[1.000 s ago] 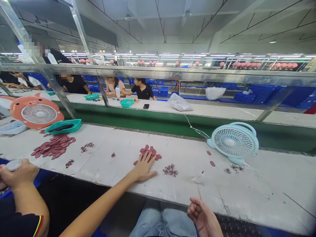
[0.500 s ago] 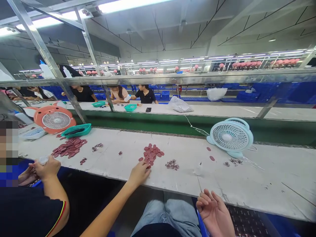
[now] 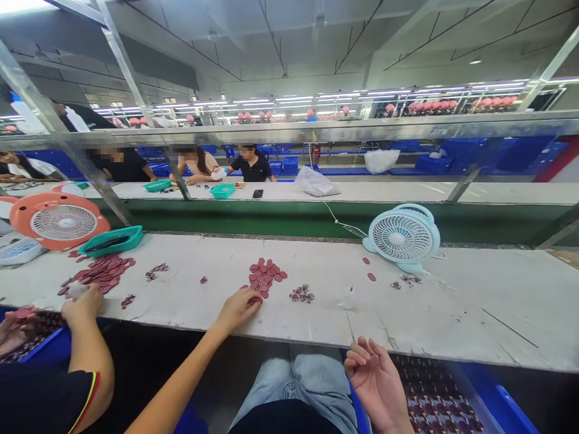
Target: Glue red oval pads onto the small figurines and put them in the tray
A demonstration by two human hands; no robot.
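Note:
My left hand [image 3: 239, 308] reaches to the near edge of a small pile of dark red oval discs [image 3: 265, 276]. Thumb and fingertips are together on one red oval disc [image 3: 259, 300] there. My right hand [image 3: 376, 375] is palm up at the table's front edge, its fingers loosely curled and apart from the thumb, with nothing visible in it. Beyond it stands a small clear bottle with a dark tip [image 3: 348, 299]. Between the hands lies a cluster of small shiny metal pieces [image 3: 301, 293].
A light blue fan [image 3: 404, 236] stands at the table's back right, two discs beside it. Left are an orange fan [image 3: 63, 220], a green basket [image 3: 113, 242] and a larger disc pile [image 3: 102, 272]. A co-worker's hand [image 3: 82, 301] holds a bottle. Blue bins sit below the table.
The view has swung right and slightly down, showing more of the bin below my right hand. My hands keep nearly the same places. The co-worker's bottle hand has moved onto the table by the larger pile.

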